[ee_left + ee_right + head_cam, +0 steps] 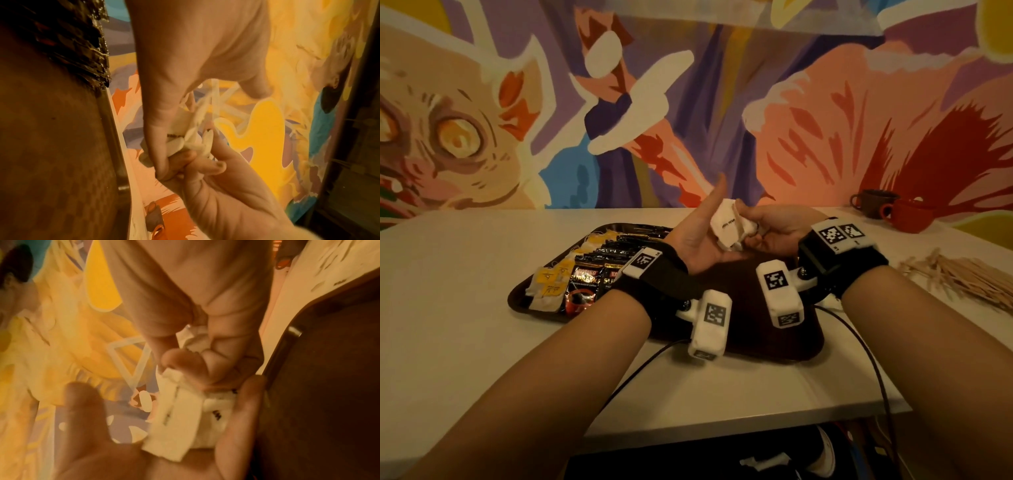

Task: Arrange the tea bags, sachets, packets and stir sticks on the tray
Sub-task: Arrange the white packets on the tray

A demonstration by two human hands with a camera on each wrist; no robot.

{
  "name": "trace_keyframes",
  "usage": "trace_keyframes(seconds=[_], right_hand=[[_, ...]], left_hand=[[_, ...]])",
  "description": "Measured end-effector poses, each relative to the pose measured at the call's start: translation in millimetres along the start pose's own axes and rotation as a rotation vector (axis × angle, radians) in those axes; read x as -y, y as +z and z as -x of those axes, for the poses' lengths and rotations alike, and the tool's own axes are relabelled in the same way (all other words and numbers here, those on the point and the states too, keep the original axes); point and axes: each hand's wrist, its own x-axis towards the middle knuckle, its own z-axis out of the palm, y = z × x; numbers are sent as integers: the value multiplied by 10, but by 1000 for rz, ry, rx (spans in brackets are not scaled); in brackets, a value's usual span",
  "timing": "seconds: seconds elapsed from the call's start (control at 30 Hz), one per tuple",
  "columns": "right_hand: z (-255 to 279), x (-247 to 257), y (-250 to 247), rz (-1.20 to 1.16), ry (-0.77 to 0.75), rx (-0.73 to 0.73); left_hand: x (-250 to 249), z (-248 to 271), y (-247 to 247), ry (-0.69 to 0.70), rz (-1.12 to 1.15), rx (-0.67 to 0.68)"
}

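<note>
Both hands hover over the dark brown tray (pixel 756 339) (pixel 51 146) (pixel 329 386). A bundle of white sugar sachets (pixel 726 222) (pixel 193 142) (pixel 176 426) lies against the straight fingers of my left hand (pixel 693 241) (pixel 195 48) (pixel 246 402), whose thumb sticks up, apart from them. My right hand (pixel 770 233) (pixel 226 194) (pixel 185 288) pinches the bundle with curled fingers. Yellow-tagged tea bags (pixel 548 284) line the tray's left edge, with black coffee packets (pixel 585 277) (pixel 72 40) in rows beside them. A heap of wooden stir sticks (pixel 969 277) lies on the table to the right.
A brown cup (pixel 873 202) and a red cup (pixel 907 214) stand at the table's back right by the painted wall. Black cables (pixel 866 359) run from the wrists over the table's front edge. The tray's right half is bare.
</note>
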Motion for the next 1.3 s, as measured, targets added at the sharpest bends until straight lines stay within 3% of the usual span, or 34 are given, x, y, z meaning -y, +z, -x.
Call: trace_keyframes(seconds=[0.2,0.27,0.37,0.47,0.6,0.73,0.83,1.1,1.3], right_hand=[[77,121,-1,-125,3,89],[78,115,23,36,-31,60],[65,97,66,352,-98,-119],[27,76,55,474,-117,-220],[-1,32,53,436,-171,-221],[40,28,107,309,-162,-106],[85,46,103,206,-177,-33],[110,89,36,411,-288,-288],[156,138,-7,277,-298,-308]], left_hand=[[18,-54,-111,20,195,-123],[23,-61,-143,21,235,-136],[30,-67,-156,11,274,-162],[23,-58,-146,-46,310,-150],[28,-40,-122,-40,98,-139],[65,-41,-96,149,266,-78],[55,-17,-91,197,324,-87],[30,-3,-96,68,414,-142],[-31,60,-68,55,451,-185]])
